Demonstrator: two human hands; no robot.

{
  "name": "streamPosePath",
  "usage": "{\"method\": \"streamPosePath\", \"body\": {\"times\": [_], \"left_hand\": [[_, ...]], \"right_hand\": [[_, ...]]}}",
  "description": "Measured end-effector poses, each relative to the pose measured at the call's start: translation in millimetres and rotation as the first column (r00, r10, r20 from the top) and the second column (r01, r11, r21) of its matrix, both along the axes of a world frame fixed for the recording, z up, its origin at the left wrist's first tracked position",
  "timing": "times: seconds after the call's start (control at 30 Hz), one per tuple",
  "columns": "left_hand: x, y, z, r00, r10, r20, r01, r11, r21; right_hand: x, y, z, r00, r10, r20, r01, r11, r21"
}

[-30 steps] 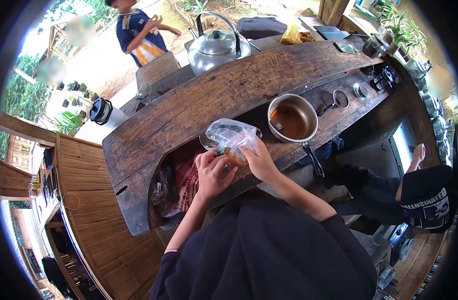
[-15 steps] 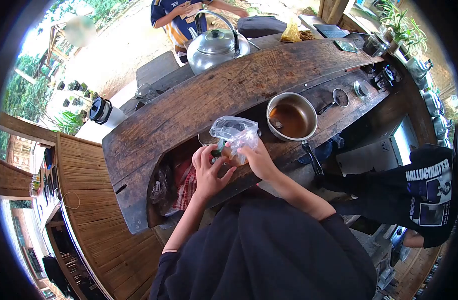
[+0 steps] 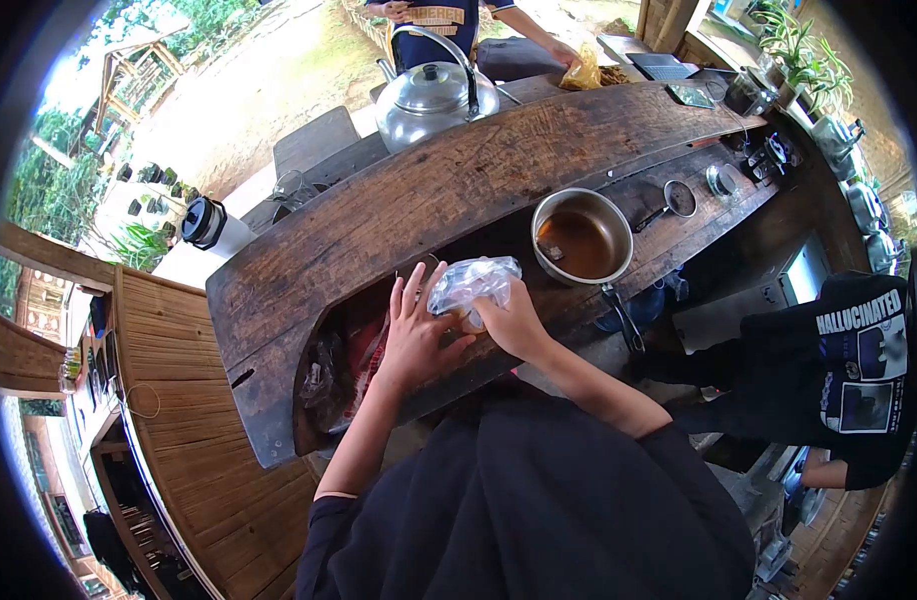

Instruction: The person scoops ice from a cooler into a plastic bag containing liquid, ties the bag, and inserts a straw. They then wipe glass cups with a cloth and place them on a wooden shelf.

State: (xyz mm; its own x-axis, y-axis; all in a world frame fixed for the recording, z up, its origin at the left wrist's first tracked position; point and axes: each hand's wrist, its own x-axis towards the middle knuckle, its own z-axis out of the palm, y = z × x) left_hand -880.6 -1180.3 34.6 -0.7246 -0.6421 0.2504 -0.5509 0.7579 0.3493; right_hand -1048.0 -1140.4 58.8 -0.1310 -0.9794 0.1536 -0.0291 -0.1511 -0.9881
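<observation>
A clear plastic bag point(image 3: 471, 283) is bunched up over the lower shelf of the wooden counter. My right hand point(image 3: 514, 322) grips it from the right, fingers wrapped round its lower part. Something brownish shows beneath the bag, but my fingers hide most of it. At the bag's left side is my left hand point(image 3: 416, 338), fingers stretched and spread, with its thumb and fingertips close to the plastic. Just right of my hands sits a metal saucepan point(image 3: 624, 215) holding brown liquid and a small tea-bag-like packet.
The curved wooden counter point(image 3: 379, 225) spans the view, with a large kettle point(image 3: 431, 92) at its far side. A small strainer point(image 3: 681, 198) lies right of the saucepan. Across stands a person point(image 3: 444, 35), one hand by a yellow bag point(image 3: 583, 70). Another person point(image 3: 829, 370) is at right.
My left fingers have straightened and spread upward. The plastic bag is more crumpled and lower in my right hand. The person across has moved an arm to the yellow bag.
</observation>
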Motion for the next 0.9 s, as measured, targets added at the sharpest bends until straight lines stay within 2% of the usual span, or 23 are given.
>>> {"method": "streamPosePath", "body": {"times": [0.1,0.2,0.3,0.4,0.5,0.63,0.7,0.73,0.77,0.8,0.87,0.9], "left_hand": [[3.7,3.8,-4.9,0.998,0.053,-0.015,-0.054,0.998,-0.045],[0.6,5.9,-4.0,0.999,0.046,-0.015,-0.046,0.999,-0.002],[-4.1,-0.7,5.7,0.996,-0.011,0.089,0.007,0.999,0.044],[-1.8,-4.3,2.2,0.999,-0.037,0.027,0.037,0.999,-0.003],[9.5,2.4,5.3,0.999,0.037,-0.004,-0.037,0.999,-0.036],[12.8,10.3,-7.1,0.937,0.182,-0.298,-0.182,0.983,0.029],[0.7,17.3,-4.4,0.827,0.307,-0.471,-0.168,0.934,0.315],[-3.4,20.1,-1.6,0.753,0.386,-0.532,-0.135,0.883,0.449],[-5.9,14.4,0.2,0.881,0.215,-0.42,-0.131,0.966,0.221],[-10.7,11.4,-5.1,0.841,0.225,-0.493,-0.035,0.931,0.364],[-27.7,9.2,-20.5,0.735,0.276,-0.619,0.193,0.79,0.582],[-34.0,10.7,-12.4,0.728,0.294,-0.619,0.204,0.77,0.605]], "right_hand": [[-1.0,-2.2,-3.4,1.0,-0.028,-0.004,0.027,0.998,-0.061],[-0.6,-3.3,-7.4,1.0,0.005,-0.029,-0.007,0.998,-0.067],[1.4,-4.3,-10.3,0.999,-0.014,-0.044,0.013,1.0,-0.022],[1.7,-2.9,-4.6,0.997,0.028,-0.071,-0.026,0.999,0.039],[5.2,-5.7,-19.9,0.998,-0.062,-0.03,0.061,0.998,-0.028],[8.7,-4.0,-21.6,0.999,-0.015,0.05,0.014,1.0,0.026],[8.5,-3.5,-20.7,0.996,0.032,0.088,-0.035,0.999,0.033],[9.7,-3.1,-18.4,0.998,0.016,0.056,-0.016,1.0,0.013],[11.6,-3.3,-14.4,1.0,0.0,0.023,0.0,1.0,-0.009],[13.5,-3.0,-9.5,1.0,-0.014,-0.009,0.014,0.999,-0.032],[9.7,-0.1,0.7,0.897,-0.057,-0.439,-0.001,0.991,-0.132],[5.5,1.5,5.8,0.776,-0.097,-0.624,-0.022,0.983,-0.18]]}}
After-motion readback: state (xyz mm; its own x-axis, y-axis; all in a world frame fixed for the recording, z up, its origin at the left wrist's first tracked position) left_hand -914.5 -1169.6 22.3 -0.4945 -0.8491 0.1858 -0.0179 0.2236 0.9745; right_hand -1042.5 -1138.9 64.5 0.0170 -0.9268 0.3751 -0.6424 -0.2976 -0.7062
